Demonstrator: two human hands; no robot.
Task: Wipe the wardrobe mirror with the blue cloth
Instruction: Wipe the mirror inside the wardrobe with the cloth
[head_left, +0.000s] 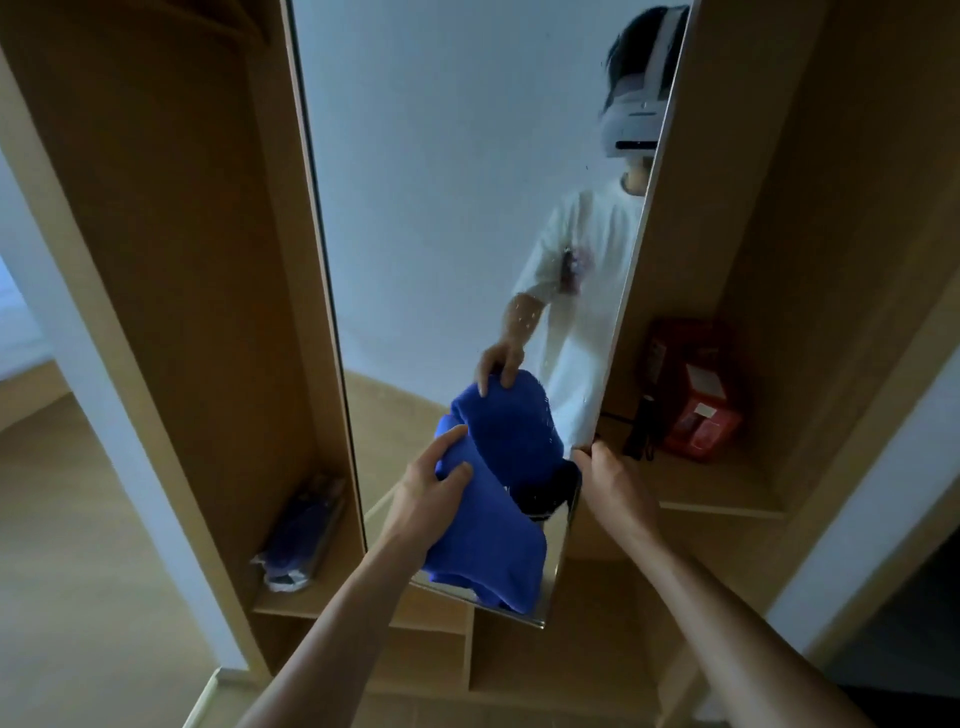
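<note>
Hands: left hand (431, 483) grips the cloth (483, 540) near its top, pressing it on the glass; right hand (615, 488) curls around the mirror (441, 208) at its right edge.
Cloth: low on the mirror, hanging to the bottom edge. Looks soft, light and floppy, so I'd bunch it.
Mirror: thin and probably fragile, so go easy.
Arms: 2, both reaching forward and down.

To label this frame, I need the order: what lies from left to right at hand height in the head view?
Wrapped packet → left hand → blue cloth → right hand at the mirror edge → red object.
</note>
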